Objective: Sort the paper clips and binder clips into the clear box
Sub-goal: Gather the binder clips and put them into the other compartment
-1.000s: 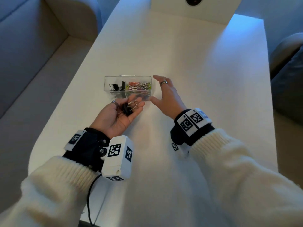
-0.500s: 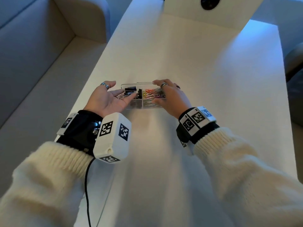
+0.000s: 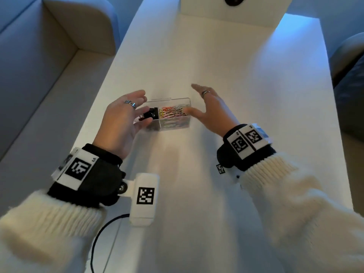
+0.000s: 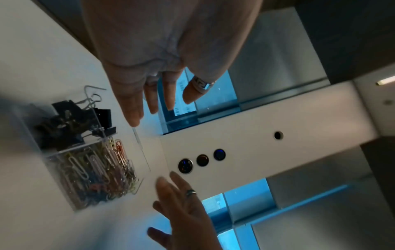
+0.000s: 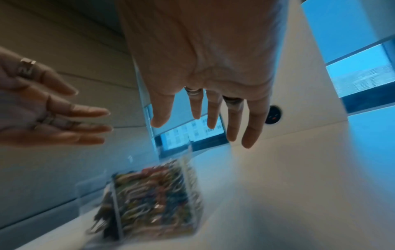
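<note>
A clear two-part box (image 3: 174, 123) stands on the white table (image 3: 246, 79). Black binder clips (image 3: 150, 115) fill its left compartment and coloured paper clips (image 3: 173, 113) its right one. My left hand (image 3: 142, 107) hovers at the box's left end with straight fingers and holds nothing; its thumb overlaps the box's left corner. My right hand (image 3: 192, 98) is spread just right of the box, empty and apart from it. The left wrist view shows the binder clips (image 4: 70, 121), paper clips (image 4: 100, 174) and both empty hands. The right wrist view is blurred, with the paper clips (image 5: 153, 203) below my fingers (image 5: 211, 118).
A grey sofa (image 3: 49, 75) runs along the table's left side and another seat (image 3: 350, 66) stands at the right. A white upright panel (image 3: 232, 14) with a dark round hole closes the table's far end. A black cable (image 3: 102, 233) hangs from my left wrist.
My left hand carried binder clips in its palm, reached the box's left compartment and now is empty. My right hand, which rested on the box, has let go and drawn off to the right.
</note>
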Demonstrator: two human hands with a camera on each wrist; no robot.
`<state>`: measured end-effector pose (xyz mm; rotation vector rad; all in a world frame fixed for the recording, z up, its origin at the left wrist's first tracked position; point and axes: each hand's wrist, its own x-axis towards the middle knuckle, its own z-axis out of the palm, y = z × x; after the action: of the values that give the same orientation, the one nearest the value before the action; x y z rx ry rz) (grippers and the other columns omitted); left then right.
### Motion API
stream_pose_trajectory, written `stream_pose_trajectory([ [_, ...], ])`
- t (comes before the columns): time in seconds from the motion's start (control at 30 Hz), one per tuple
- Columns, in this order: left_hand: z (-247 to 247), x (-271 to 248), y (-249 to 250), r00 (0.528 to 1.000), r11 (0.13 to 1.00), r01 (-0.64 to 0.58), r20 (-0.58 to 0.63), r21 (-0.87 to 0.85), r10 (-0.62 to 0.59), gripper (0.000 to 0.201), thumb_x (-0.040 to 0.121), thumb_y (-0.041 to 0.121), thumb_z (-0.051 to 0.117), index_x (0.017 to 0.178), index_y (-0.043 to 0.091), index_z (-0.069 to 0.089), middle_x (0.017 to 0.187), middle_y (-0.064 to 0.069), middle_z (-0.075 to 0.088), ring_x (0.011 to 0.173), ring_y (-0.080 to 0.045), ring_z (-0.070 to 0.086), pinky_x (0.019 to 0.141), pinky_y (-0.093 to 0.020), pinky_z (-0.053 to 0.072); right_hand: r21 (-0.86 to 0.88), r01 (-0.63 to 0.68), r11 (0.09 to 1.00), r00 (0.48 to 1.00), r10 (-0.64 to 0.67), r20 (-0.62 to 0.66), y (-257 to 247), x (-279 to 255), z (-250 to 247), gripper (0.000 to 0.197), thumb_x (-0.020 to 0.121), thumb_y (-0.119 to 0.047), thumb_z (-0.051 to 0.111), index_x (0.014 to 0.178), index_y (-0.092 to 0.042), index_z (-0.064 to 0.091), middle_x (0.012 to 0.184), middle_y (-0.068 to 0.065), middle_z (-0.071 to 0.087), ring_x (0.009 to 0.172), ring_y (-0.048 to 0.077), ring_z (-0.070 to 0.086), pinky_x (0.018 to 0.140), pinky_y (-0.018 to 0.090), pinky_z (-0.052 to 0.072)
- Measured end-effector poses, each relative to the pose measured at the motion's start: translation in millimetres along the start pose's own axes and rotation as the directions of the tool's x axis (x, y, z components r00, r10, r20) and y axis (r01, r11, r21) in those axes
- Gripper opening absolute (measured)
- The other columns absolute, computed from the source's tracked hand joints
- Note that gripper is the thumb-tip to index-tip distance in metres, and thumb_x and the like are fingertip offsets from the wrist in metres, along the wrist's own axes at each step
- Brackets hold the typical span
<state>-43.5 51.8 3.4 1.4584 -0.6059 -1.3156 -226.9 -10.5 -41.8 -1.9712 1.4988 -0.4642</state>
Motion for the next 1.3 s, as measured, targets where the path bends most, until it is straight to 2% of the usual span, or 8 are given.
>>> stream_pose_trajectory([
  [0.2, 57.4, -23.6, -21.0, 0.957, 0.928, -0.102, 0.290, 0.358, -0.007, 0.018, 0.094, 0.010, 0.045, 0.094, 0.023, 0.058, 0.097, -0.003, 0.062, 0.075, -0.012, 0.058, 0.067, -0.023, 0.043, 0.014, -0.173, 0.985, 0.984, 0.172, 0.035, 55.5, -41.2, -66.5, 0.041, 0.087, -0.037, 0.056, 0.124, -0.019, 0.051, 0.117, 0.004, 0.059, 0.093, 0.012, 0.053, 0.083, 0.024, 0.040],
  [0.5, 140.9, -65.4, -113.0, 0.692, 0.325, -0.599, 0.677, 0.732, -0.250, 0.039, 0.090, 0.026, 0.053, 0.128, 0.019, 0.046, 0.127, -0.004, 0.048, 0.104, -0.017, 0.051, 0.094, -0.031, 0.043, -0.282, -0.270, 0.921, 0.854, 0.364, 0.371, 138.6, -126.6, -86.9, 0.043, 0.081, -0.036, 0.065, 0.122, -0.029, 0.051, 0.119, 0.001, 0.046, 0.094, 0.012, 0.049, 0.086, 0.024, 0.039],
  [0.83, 170.5, -86.3, -172.3, 0.673, 0.042, -0.730, 0.727, 0.683, -0.133, 0.041, 0.085, 0.001, 0.046, 0.124, 0.016, 0.047, 0.125, -0.008, 0.044, 0.119, -0.025, 0.038, 0.090, -0.034, 0.044, -0.272, -0.171, 0.947, 0.938, 0.241, 0.249, 163.8, -151.6, -67.5, 0.016, 0.082, -0.021, 0.064, 0.097, -0.020, 0.060, 0.094, -0.001, 0.049, 0.085, 0.015, 0.053, 0.083, 0.032, 0.049],
  [0.93, 168.4, -84.8, -170.2, 0.699, 0.150, -0.689, 0.705, 0.709, -0.120, 0.045, 0.083, 0.001, 0.050, 0.125, 0.016, 0.046, 0.117, -0.008, 0.050, 0.108, -0.023, 0.045, 0.091, -0.033, 0.044, -0.246, -0.144, 0.958, 0.944, 0.208, 0.258, 167.4, -157.8, -73.5, 0.012, 0.083, -0.019, 0.062, 0.095, -0.021, 0.060, 0.086, -0.005, 0.047, 0.075, 0.011, 0.050, 0.077, 0.026, 0.048],
  [1.0, 166.3, -83.4, -162.8, 0.778, 0.400, -0.542, 0.622, 0.739, -0.095, 0.043, 0.080, 0.004, 0.058, 0.121, 0.016, 0.050, 0.109, -0.006, 0.054, 0.089, -0.017, 0.050, 0.083, -0.027, 0.046, -0.152, -0.118, 0.981, 0.969, 0.147, 0.200, 166.2, -162.7, -79.6, 0.009, 0.084, -0.013, 0.060, 0.091, -0.019, 0.062, 0.079, -0.007, 0.047, 0.069, 0.008, 0.048, 0.071, 0.023, 0.047],
  [1.1, 166.3, -82.7, -147.0, 0.861, 0.868, 0.004, 0.440, 0.496, -0.255, 0.032, 0.083, -0.001, 0.059, 0.113, 0.008, 0.055, 0.095, -0.008, 0.062, 0.077, -0.015, 0.056, 0.073, -0.028, 0.054, 0.042, -0.074, 0.996, 0.990, 0.068, 0.123, 157.6, -170.5, -85.9, 0.014, 0.082, -0.004, 0.057, 0.080, -0.014, 0.065, 0.072, -0.007, 0.046, 0.062, 0.009, 0.045, 0.065, 0.020, 0.044],
  [1.17, 166.9, -82.4, -139.8, 0.814, 0.908, 0.328, 0.409, 0.261, -0.412, 0.024, 0.088, -0.001, 0.053, 0.112, 0.002, 0.055, 0.092, -0.010, 0.063, 0.080, -0.017, 0.059, 0.069, -0.026, 0.057, -0.002, -0.032, 0.999, 0.986, 0.032, 0.162, 152.1, -173.5, -81.7, 0.013, 0.082, -0.006, 0.056, 0.082, -0.015, 0.066, 0.075, -0.006, 0.047, 0.066, 0.010, 0.049, 0.068, 0.021, 0.046],
  [1.3, 166.0, -79.9, -136.8, 0.836, 0.909, 0.360, 0.360, 0.210, -0.415, 0.018, 0.089, -0.002, 0.051, 0.105, 0.001, 0.058, 0.092, -0.012, 0.060, 0.075, -0.014, 0.056, 0.060, -0.019, 0.056, -0.093, -0.063, 0.994, 0.977, 0.080, 0.196, 152.4, -172.4, -68.0, 0.017, 0.085, -0.016, 0.058, 0.101, -0.021, 0.060, 0.093, -0.006, 0.046, 0.079, 0.013, 0.053, 0.078, 0.029, 0.049],
])
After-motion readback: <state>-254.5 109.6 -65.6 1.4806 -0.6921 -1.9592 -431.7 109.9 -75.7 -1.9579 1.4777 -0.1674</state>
